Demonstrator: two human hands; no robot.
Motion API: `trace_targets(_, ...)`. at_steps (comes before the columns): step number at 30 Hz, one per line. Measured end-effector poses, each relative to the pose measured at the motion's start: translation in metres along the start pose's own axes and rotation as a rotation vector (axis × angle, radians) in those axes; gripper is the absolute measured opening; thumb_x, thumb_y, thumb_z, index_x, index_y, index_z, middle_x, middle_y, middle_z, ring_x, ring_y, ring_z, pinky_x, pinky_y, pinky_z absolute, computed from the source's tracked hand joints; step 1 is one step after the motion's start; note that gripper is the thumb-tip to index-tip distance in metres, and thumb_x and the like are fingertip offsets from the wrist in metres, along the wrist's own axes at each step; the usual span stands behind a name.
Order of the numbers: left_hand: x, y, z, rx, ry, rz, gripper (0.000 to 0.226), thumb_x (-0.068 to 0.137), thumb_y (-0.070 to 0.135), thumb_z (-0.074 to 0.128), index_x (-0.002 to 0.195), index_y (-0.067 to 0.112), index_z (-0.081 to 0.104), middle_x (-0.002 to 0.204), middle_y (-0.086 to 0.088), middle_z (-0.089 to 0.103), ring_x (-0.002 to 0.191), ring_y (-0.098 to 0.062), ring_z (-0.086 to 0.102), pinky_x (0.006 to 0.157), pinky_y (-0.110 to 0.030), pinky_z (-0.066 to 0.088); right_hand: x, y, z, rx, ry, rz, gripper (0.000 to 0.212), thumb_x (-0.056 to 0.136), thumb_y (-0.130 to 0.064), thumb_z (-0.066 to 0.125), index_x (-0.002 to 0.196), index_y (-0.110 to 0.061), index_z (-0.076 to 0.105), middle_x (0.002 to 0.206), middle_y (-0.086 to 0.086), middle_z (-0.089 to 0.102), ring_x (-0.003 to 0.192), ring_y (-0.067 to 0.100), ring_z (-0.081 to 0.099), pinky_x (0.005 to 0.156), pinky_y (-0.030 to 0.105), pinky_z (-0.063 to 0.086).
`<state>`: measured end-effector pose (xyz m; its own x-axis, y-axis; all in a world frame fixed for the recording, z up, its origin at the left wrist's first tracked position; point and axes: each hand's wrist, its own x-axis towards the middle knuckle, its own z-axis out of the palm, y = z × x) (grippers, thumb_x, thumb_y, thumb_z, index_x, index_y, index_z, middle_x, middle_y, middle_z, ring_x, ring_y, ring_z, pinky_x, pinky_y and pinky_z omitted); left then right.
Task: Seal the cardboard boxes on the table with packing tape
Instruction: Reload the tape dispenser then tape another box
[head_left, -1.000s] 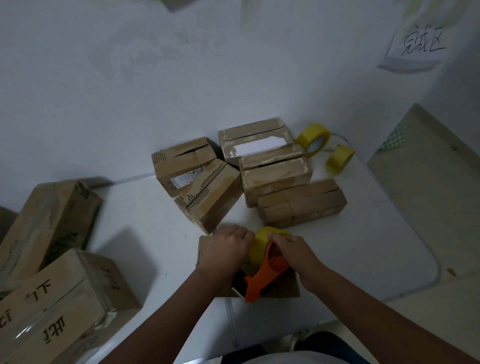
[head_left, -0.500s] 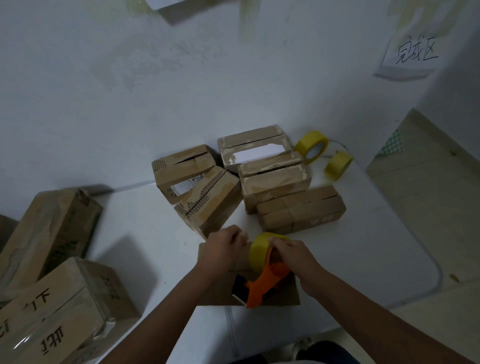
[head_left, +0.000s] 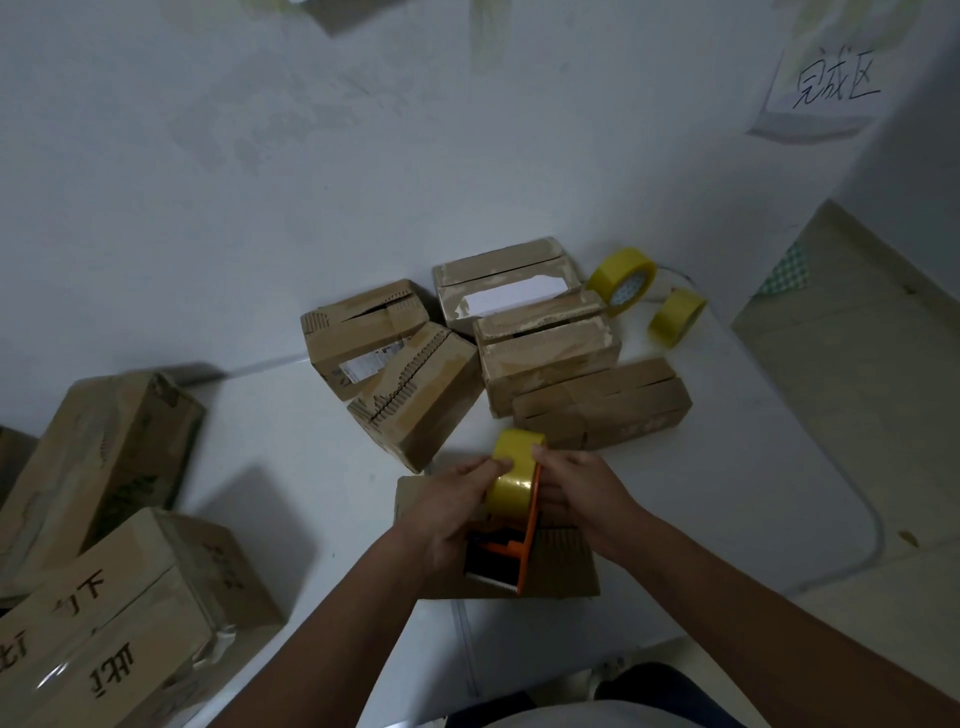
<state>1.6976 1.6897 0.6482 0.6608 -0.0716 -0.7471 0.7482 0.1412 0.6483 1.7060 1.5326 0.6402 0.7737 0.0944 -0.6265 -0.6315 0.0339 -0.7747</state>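
Note:
A small flat cardboard box (head_left: 563, 564) lies on the white table (head_left: 727, 493) right in front of me. Above it I hold an orange tape dispenser (head_left: 525, 553) loaded with a yellow tape roll (head_left: 511, 475). My left hand (head_left: 449, 506) grips the roll from the left, its fingertips on the tape's face. My right hand (head_left: 589, 493) holds the dispenser's right side, its fingers curled at the roll's edge. The hands and the dispenser hide most of the box top.
Several small cardboard boxes (head_left: 415, 400) are clustered behind, up to the wall. Two spare yellow tape rolls (head_left: 621, 278) (head_left: 675, 317) lie at the back right. Two large cartons (head_left: 98, 467) (head_left: 119, 623) stand at the left. The table's rounded edge (head_left: 878, 530) is at the right.
My left hand has moved from the box top onto the tape roll. The dispenser has swung from a slant to pointing straight toward me.

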Motion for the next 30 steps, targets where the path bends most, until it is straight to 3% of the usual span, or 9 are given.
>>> trace_targets(5, -0.014, 0.005, 0.011, -0.035, 0.005, 0.055, 0.010, 0.093, 0.016, 0.063, 0.097, 0.018, 0.072, 0.093, -0.005, 0.066, 0.086, -0.019, 0.062, 0.070, -0.035, 0.055, 0.002, -0.002, -0.004, 0.043, -0.022, -0.018, 0.031, 0.097, -0.026, 0.057, 0.114, -0.001, 0.063, 0.104, 0.019, 0.071, 0.096, 0.032, 0.070, 0.091, 0.049, 0.054)
trace_targets(12, -0.019, 0.005, 0.023, 0.013, 0.008, 0.118, 0.018, 0.093, 0.011, 0.058, 0.101, 0.017, 0.072, 0.081, 0.000, 0.072, 0.078, -0.015, 0.065, 0.056, -0.025, 0.053, 0.006, -0.002, -0.014, 0.066, -0.053, -0.030, 0.032, 0.096, -0.028, 0.059, 0.116, -0.003, 0.063, 0.102, 0.017, 0.072, 0.096, 0.030, 0.070, 0.092, 0.050, 0.054)
trace_targets(15, -0.019, 0.006, 0.029, 0.052, 0.005, 0.114, 0.031, 0.088, 0.001, 0.052, 0.104, 0.018, 0.071, 0.091, -0.008, 0.070, 0.085, -0.021, 0.065, 0.064, -0.031, 0.054, 0.009, -0.005, -0.020, 0.053, -0.061, -0.043, 0.029, 0.096, -0.028, 0.058, 0.114, -0.005, 0.063, 0.101, 0.015, 0.072, 0.094, 0.028, 0.071, 0.087, 0.042, 0.057)
trace_targets(18, -0.019, 0.009, 0.038, 0.090, 0.018, 0.117, 0.019, 0.094, 0.022, 0.060, 0.112, 0.024, 0.063, 0.104, -0.006, 0.064, 0.096, -0.022, 0.062, 0.074, -0.034, 0.053, 0.011, -0.007, -0.025, 0.002, -0.091, -0.047, 0.029, 0.096, -0.030, 0.058, 0.111, -0.006, 0.065, 0.101, 0.014, 0.072, 0.093, 0.026, 0.071, 0.086, 0.040, 0.057)
trace_targets(20, -0.016, 0.007, 0.042, 0.145, 0.037, 0.147, 0.024, 0.095, 0.035, 0.061, 0.116, 0.026, 0.060, 0.108, -0.004, 0.065, 0.098, -0.020, 0.063, 0.073, -0.031, 0.053, 0.012, -0.008, -0.029, -0.051, -0.117, -0.058, 0.025, 0.097, -0.031, 0.057, 0.108, -0.010, 0.066, 0.102, 0.012, 0.072, 0.093, 0.023, 0.071, 0.083, 0.036, 0.058)
trace_targets(23, -0.012, 0.003, 0.050, 0.173, 0.067, 0.163, 0.031, 0.094, 0.036, 0.061, 0.123, 0.026, 0.058, 0.110, -0.005, 0.066, 0.098, -0.020, 0.064, 0.068, -0.027, 0.053, 0.016, -0.012, -0.037, -0.070, -0.142, -0.046, 0.027, 0.097, -0.030, 0.056, 0.112, -0.009, 0.063, 0.104, 0.012, 0.071, 0.094, 0.023, 0.070, 0.081, 0.032, 0.058)
trace_targets(30, -0.008, -0.003, 0.071, 0.088, 0.138, 0.173, 0.043, 0.087, 0.047, 0.068, 0.124, 0.029, 0.056, 0.110, -0.004, 0.069, 0.099, -0.022, 0.068, 0.078, -0.034, 0.057, 0.025, -0.021, -0.053, -0.161, -0.207, -0.048, 0.030, 0.096, -0.032, 0.057, 0.114, -0.009, 0.065, 0.103, 0.013, 0.071, 0.095, 0.023, 0.070, 0.084, 0.033, 0.058)
